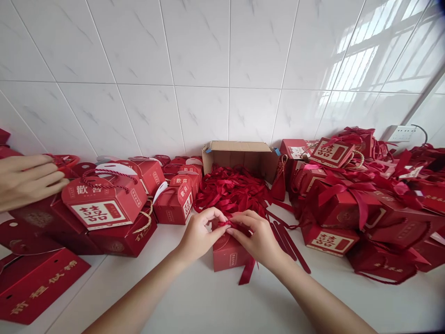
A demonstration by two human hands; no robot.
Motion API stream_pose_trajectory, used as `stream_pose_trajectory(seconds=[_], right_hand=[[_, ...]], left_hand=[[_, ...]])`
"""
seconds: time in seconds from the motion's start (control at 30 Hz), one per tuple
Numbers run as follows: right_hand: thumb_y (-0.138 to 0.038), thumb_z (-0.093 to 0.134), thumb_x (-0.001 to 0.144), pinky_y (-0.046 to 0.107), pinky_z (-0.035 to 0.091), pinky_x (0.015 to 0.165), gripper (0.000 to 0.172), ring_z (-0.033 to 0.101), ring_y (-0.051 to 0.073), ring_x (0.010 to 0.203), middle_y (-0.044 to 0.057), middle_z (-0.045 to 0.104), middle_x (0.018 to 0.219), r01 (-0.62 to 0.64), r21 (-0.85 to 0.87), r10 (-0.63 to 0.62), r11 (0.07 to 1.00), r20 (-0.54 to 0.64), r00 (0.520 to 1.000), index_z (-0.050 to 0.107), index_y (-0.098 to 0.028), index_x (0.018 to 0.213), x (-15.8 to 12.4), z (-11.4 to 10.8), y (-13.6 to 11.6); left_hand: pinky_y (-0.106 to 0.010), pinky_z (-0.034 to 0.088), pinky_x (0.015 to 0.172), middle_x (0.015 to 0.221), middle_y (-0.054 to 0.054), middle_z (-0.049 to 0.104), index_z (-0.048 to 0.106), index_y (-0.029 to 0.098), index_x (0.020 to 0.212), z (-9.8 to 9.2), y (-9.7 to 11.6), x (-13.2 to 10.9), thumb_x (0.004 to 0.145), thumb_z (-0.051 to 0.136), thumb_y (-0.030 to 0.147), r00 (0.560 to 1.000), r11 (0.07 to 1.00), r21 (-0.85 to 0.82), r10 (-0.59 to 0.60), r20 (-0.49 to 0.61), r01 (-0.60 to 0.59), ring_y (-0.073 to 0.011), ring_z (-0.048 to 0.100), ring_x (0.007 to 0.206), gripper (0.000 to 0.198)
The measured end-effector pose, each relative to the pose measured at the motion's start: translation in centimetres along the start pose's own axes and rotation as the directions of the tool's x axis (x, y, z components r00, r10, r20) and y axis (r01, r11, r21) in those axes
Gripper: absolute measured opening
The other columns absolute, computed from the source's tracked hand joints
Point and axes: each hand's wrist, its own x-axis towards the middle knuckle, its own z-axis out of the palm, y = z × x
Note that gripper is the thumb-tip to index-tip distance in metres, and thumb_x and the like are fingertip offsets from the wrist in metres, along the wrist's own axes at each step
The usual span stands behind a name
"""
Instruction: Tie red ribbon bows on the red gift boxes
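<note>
A red gift box (227, 256) stands on the white table right in front of me. On top of it, my left hand (201, 234) and my right hand (257, 235) meet, both pinching a red ribbon (247, 272) with thumb and fingers. One ribbon end hangs down the front right of the box. The fingers cover the middle of the ribbon, so I cannot tell whether it is knotted. Just behind my hands lies a heap of loose red ribbons (234, 188), spilling from a cardboard carton (241, 150) tipped on its side.
Red gift boxes (107, 199) are stacked at left; ribbon-tied boxes (344, 206) pile up at right. Flat red strips (290, 246) lie right of my box. Another person's hand (31, 181) reaches in at far left. A power strip (399, 133) sits by the tiled wall (198, 111).
</note>
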Motion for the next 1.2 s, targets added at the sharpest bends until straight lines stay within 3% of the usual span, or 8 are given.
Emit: stream_pose_trajectory(seconds=[0.17,0.4,0.57,0.7,0.9,0.97,1.1,1.2], right_hand=[[-0.028,0.064,0.083,0.036,0.049,0.081,0.011,0.059,0.021,0.086,0.007,0.061,0.092,-0.072,-0.002,0.072,0.997,-0.026,0.997,0.074,-0.024,0.082,0.1,0.0,0.1],[-0.04,0.059,0.084,0.048,0.029,0.106,0.023,0.043,0.029,0.125,0.01,0.053,0.128,-0.276,0.14,0.267,0.951,0.081,0.96,0.07,-0.02,0.079,0.2,0.3,0.7],[-0.038,0.055,0.088,0.048,0.022,0.11,0.026,0.036,0.027,0.134,0.009,0.055,0.131,-0.192,0.115,0.171,0.975,0.167,0.971,0.065,-0.019,0.072,0.6,-0.2,0.9],[-0.041,0.059,0.087,0.046,0.026,0.109,0.03,0.038,0.027,0.134,0.01,0.054,0.134,-0.23,0.256,0.151,0.939,0.294,0.944,0.065,-0.018,0.068,0.9,-0.8,0.8],[-0.045,0.066,0.082,0.045,0.027,0.11,0.025,0.045,0.028,0.13,0.007,0.053,0.138,-0.24,0.41,0.192,0.88,0.155,0.969,0.074,-0.022,0.076,0.5,0.1,1.2],[-0.046,0.067,0.081,0.047,0.027,0.11,0.025,0.047,0.029,0.127,0.007,0.055,0.136,-0.251,0.388,0.22,0.887,0.124,0.968,0.076,-0.023,0.078,0.5,0.4,1.3],[-0.046,0.067,0.079,0.048,0.03,0.108,0.024,0.05,0.028,0.123,0.009,0.061,0.126,-0.258,0.327,0.247,0.909,0.075,0.966,0.077,-0.024,0.083,0.4,0.6,1.4],[-0.046,0.067,0.079,0.047,0.033,0.107,0.025,0.053,0.027,0.119,0.009,0.063,0.119,-0.255,0.316,0.246,0.914,0.069,0.967,0.077,-0.024,0.083,0.3,0.5,1.4]], left_hand=[[-0.026,0.049,0.066,0.079,-0.001,0.067,0.059,0.02,0.082,0.3,-0.2,-0.3,0.083,0.059,0.023,1.0,1.0,0.02,0.011,-0.004,-0.011,-0.0149,0.062,0.072,0.004],[-0.027,0.049,0.069,0.083,-0.002,0.064,0.055,0.02,0.086,1.0,-1.1,-0.5,0.088,0.054,0.024,0.998,0.998,-0.001,0.065,-0.002,-0.065,-0.0143,0.06,0.074,0.005],[-0.027,0.049,0.071,0.084,-0.002,0.061,0.053,0.019,0.089,0.8,-1.2,-0.4,0.091,0.05,0.023,0.994,0.995,-0.02,0.095,0.047,-0.094,-0.0151,0.06,0.078,0.005],[-0.027,0.047,0.073,0.087,-0.002,0.06,0.053,0.02,0.09,0.8,-0.9,-0.2,0.09,0.048,0.021,0.985,0.99,-0.026,0.138,0.104,-0.136,-0.0142,0.058,0.078,0.004],[-0.024,0.048,0.062,0.089,-0.001,0.054,0.04,0.022,0.108,0.8,-1.8,0.3,0.09,0.05,0.026,0.993,0.991,-0.062,0.118,0.032,-0.115,-0.0129,0.057,0.074,0.021],[-0.024,0.048,0.062,0.088,-0.001,0.054,0.045,0.021,0.1,0.5,-1.7,0.2,0.088,0.055,0.027,0.993,0.993,-0.05,0.109,0.034,-0.107,-0.0124,0.056,0.073,0.017],[-0.028,0.048,0.077,0.082,-0.002,0.063,0.06,0.019,0.076,0.0,-0.8,-0.2,0.082,0.064,0.024,0.992,0.994,0.012,0.103,0.069,-0.104,-0.0153,0.059,0.082,0.009],[-0.028,0.048,0.07,0.082,-0.003,0.068,0.066,0.018,0.079,0.0,-0.5,-0.2,0.08,0.068,0.027,0.999,0.998,0.043,0.051,0.006,-0.051,-0.0157,0.061,0.076,0.009]])
